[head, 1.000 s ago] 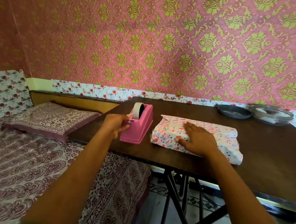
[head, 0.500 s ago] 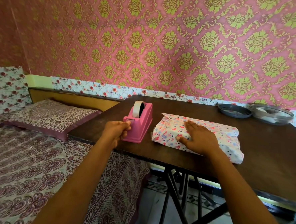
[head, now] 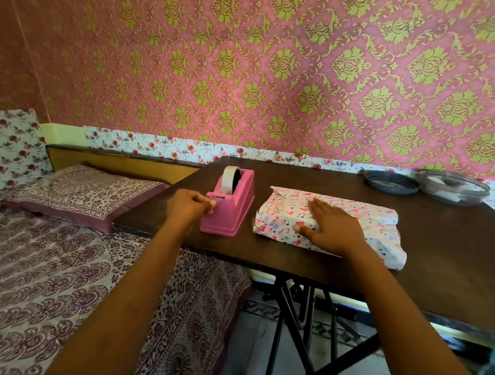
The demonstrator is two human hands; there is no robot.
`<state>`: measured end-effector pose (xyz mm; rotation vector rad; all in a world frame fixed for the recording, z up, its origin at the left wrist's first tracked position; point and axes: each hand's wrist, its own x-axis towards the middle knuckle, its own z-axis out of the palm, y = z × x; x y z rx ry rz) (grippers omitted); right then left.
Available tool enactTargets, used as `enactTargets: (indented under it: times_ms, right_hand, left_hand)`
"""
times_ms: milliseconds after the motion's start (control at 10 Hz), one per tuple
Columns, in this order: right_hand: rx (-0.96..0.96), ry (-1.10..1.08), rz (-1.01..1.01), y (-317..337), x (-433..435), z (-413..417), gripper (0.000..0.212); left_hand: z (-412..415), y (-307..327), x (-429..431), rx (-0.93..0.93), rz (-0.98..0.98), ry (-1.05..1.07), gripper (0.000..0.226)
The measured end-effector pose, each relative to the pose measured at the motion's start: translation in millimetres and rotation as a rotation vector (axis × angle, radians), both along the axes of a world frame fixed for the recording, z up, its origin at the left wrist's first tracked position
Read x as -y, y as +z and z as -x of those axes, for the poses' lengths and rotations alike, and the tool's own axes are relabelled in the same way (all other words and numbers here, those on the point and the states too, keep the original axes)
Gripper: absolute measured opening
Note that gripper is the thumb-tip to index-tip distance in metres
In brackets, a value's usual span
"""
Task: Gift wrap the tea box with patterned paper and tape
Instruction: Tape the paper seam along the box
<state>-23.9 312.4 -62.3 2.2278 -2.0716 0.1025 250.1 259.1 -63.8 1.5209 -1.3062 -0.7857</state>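
The box (head: pixel 380 224), wrapped in white paper (head: pixel 285 215) printed with small pink and blue hearts, lies flat on the dark wooden table (head: pixel 438 265), near the front edge and right of the middle; its left end shows folded flaps, and its right end is loosely creased. The right hand (head: pixel 335 231) rests palm down on the left half of the box; its fingers (head: pixel 316 204) are straight and slightly spread, pressing the paper, with the thumb lying along the near side.

Just beside the box on its left, apart from it, stands a pink tape dispenser (head: pixel 234 212) with a roll of tape (head: pixel 228 180) upright in its slot. The left hand (head: pixel 188 205) is at the dispenser's near end, just below the cutter; the fingers there are curled in tight with the thumb against them, touching the pink plastic; whether they pinch an end of tape cannot be told, since no strip shows.

At the far right corner of the table sit a shallow dark round tray (head: pixel 391 183) and a clear round lid (head: pixel 455 188), side by side, well apart from the box. To the left of the table is a bed (head: pixel 46 285) with a maroon patterned cover and a pillow (head: pixel 80 194); behind everything rises a pink wall (head: pixel 276 73) with green motifs.
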Motion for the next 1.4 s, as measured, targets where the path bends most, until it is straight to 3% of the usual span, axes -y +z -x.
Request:
enactTargets:
  times_ms: [300,400,600,700,800,1100,1400]
  right_hand:
    - [0.001,0.002,-0.004,-1,2,1,0.075]
    - [-0.001,0.003,-0.004,-1,3,1,0.075]
    - [0.008,0.004,-0.001,-1,1,1,0.075]
    - [0.014,0.009,-0.004,-1,1,1,0.076]
    - [0.028,0.029,0.001,-3,4,2,0.076]
    - [0.050,0.073,0.062,-9,8,8,0.075]
    - [0.056,0.078,0.078,-10,9,8,0.075]
  left_hand:
    - [-6,-5,-16,0.006,-0.134,-0.029,0.020]
    - [-10,-16,-33,-0.139,-0.108,-0.100,0.016]
    - [39,14,-30,-0.196,0.047,-0.244,0.007]
    - [89,31,-20,-0.201,0.063,-0.318,0.013]
    - [127,36,2,-0.204,0.026,-0.319,0.033]
    - [148,35,40,0.005,-0.189,-0.401,0.061]
    - [153,40,48,0.211,-0.235,-0.460,0.067]
